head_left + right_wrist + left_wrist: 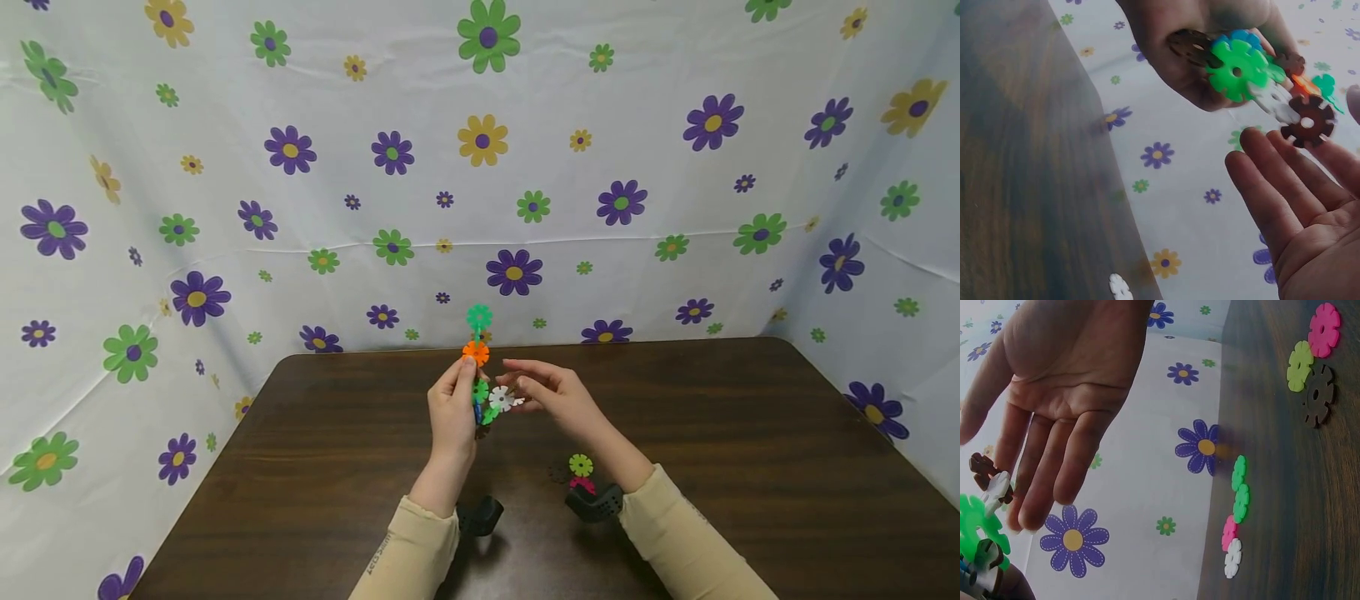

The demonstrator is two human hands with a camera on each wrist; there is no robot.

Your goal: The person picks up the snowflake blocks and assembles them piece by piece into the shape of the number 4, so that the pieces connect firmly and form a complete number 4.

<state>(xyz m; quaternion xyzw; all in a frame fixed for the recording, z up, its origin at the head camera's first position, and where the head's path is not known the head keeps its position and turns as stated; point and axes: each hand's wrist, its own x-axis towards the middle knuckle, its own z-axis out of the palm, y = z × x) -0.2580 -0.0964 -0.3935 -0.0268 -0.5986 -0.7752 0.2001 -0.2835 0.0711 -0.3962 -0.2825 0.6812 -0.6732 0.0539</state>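
My left hand [452,410] grips a linked chain of notched plastic discs, its thumb pressed against the orange disc [476,354]. A teal disc [479,317] stands at the top of the chain. Lower down are a bright green disc [1233,78], a white disc [1271,102], a brown disc [1309,123] and a partly hidden blue one [1235,36]. My right hand [561,398] is raised beside the white and brown discs, its fingers extended. One of its fingers is close to the brown disc; I cannot tell whether they touch.
Loose discs lie on the dark wooden table [315,467]: lime [581,465], magenta [582,484] and dark brown [1319,395]. The left wrist view also shows green [1241,503], pink [1229,532] and white [1233,558] discs in a row. A flowered cloth [420,200] hangs behind.
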